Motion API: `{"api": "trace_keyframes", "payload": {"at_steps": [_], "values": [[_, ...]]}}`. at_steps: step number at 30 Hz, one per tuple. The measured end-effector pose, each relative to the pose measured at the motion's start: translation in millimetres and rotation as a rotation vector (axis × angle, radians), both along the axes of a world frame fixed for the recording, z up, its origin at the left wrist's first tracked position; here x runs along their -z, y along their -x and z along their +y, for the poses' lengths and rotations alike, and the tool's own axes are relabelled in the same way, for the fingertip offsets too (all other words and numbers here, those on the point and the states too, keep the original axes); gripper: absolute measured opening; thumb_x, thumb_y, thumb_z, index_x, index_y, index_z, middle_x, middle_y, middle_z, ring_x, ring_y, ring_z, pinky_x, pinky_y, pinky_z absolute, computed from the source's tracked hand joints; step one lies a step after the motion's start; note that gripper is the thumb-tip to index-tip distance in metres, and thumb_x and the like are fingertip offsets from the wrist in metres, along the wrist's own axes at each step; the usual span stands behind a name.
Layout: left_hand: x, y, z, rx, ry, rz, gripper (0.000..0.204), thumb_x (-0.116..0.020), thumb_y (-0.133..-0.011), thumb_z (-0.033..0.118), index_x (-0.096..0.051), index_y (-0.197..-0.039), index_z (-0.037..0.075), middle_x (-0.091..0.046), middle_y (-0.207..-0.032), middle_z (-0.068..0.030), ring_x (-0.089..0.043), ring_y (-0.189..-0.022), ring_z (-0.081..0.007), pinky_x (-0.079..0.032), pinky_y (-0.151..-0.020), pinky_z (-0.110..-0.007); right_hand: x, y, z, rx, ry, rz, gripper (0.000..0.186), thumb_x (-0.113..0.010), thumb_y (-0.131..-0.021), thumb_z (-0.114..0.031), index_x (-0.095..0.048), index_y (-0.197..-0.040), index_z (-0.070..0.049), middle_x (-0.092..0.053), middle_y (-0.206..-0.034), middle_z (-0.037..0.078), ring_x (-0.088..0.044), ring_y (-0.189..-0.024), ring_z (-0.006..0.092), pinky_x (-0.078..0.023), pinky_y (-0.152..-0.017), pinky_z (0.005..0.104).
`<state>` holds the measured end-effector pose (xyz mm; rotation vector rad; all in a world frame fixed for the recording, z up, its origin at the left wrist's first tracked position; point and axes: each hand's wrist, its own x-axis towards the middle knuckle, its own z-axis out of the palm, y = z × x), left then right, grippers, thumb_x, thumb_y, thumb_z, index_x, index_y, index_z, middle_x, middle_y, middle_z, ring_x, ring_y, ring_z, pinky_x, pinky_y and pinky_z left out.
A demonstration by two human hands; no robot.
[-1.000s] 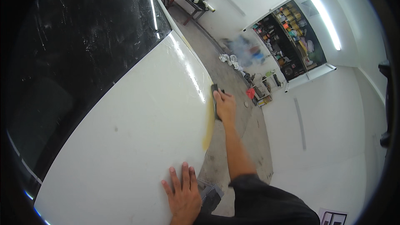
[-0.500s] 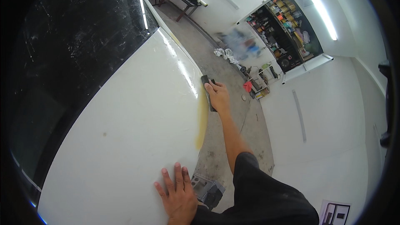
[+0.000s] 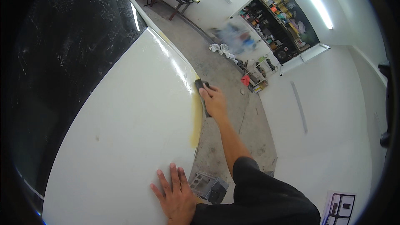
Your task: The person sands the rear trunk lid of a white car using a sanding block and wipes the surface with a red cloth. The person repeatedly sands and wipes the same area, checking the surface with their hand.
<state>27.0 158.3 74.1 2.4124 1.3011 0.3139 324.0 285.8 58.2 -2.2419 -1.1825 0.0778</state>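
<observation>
A white curved car panel (image 3: 110, 133) lies beside dark, streaked glass (image 3: 75, 37). A yellowish patch (image 3: 194, 125) runs along the panel's right edge. My right hand (image 3: 214, 102) is closed on a long dark block (image 3: 198, 85), which touches that edge at the top of the patch; the block's underside is hidden. My left hand (image 3: 177, 193) rests flat on the lower part of the panel, fingers spread.
Grey concrete floor (image 3: 233, 133) runs beyond the panel, with a boxy grey metal object (image 3: 206, 183) low down. At the back are cluttered benches (image 3: 173, 2), crumpled white material (image 3: 221, 50), a small cart (image 3: 260, 75) and a wall cabinet of cans (image 3: 279, 21).
The view has shifted, so the panel and room appear further left. My right hand and block have made small moves along the panel's edge. My left hand stays spread on the panel.
</observation>
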Motion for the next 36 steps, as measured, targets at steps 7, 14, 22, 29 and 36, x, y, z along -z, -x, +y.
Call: {"api": "trace_keyframes", "payload": {"at_steps": [7,14,22,29,36], "values": [[-6,0,0,-0.009,0.047,0.000,0.068,-0.069,-0.086,0.027,-0.053,-0.148,0.005,-0.033,-0.165,-0.0122,-0.018,-0.154,-0.0485,-0.007,-0.120,-0.071,-3,83,-88,0.038,-0.025,0.041,0.043,-0.075,-0.092,-0.038,-0.074,-0.126,-0.011,-0.060,-0.133,0.020,-0.065,-0.110,0.0328,-0.053,-0.093,0.0380],[-4,0,-1,-0.010,0.069,0.006,0.068,-0.068,-0.087,0.029,-0.052,-0.149,0.006,-0.031,-0.166,-0.0118,-0.017,-0.154,-0.0483,-0.006,-0.121,-0.071,7,-17,5,-0.021,-0.064,0.027,0.046,-0.071,-0.094,-0.041,-0.073,-0.125,-0.007,-0.062,-0.132,0.023,-0.064,-0.114,0.0338,-0.051,-0.096,0.0385],[-4,-3,-3,-0.020,0.022,0.032,0.065,-0.066,-0.087,0.029,-0.054,-0.147,0.005,-0.032,-0.166,-0.0124,-0.016,-0.154,-0.0485,-0.005,-0.120,-0.071,-5,93,-101,0.003,-0.078,0.134,0.046,-0.078,-0.089,-0.033,-0.073,-0.127,-0.007,-0.062,-0.130,0.024,-0.065,-0.111,0.0373,-0.051,-0.098,0.0412],[-6,-5,-3,-0.016,0.021,0.052,0.067,-0.067,-0.086,0.029,-0.054,-0.147,0.005,-0.031,-0.166,-0.0129,-0.016,-0.154,-0.0489,-0.005,-0.120,-0.071,2,-7,-7,-0.039,-0.104,0.008,0.050,-0.071,-0.093,-0.045,-0.072,-0.127,-0.009,-0.061,-0.133,0.023,-0.063,-0.116,0.0311,-0.052,-0.094,0.0377],[-6,-5,-3,-0.016,0.017,0.050,0.070,-0.068,-0.084,0.028,-0.052,-0.149,0.004,-0.031,-0.166,-0.0144,-0.016,-0.154,-0.0491,-0.006,-0.120,-0.071,-3,91,-95,0.057,-0.086,0.082,0.044,-0.083,-0.084,-0.033,-0.076,-0.121,-0.010,-0.062,-0.131,0.022,-0.062,-0.115,0.0357,-0.054,-0.094,0.0416]]}}
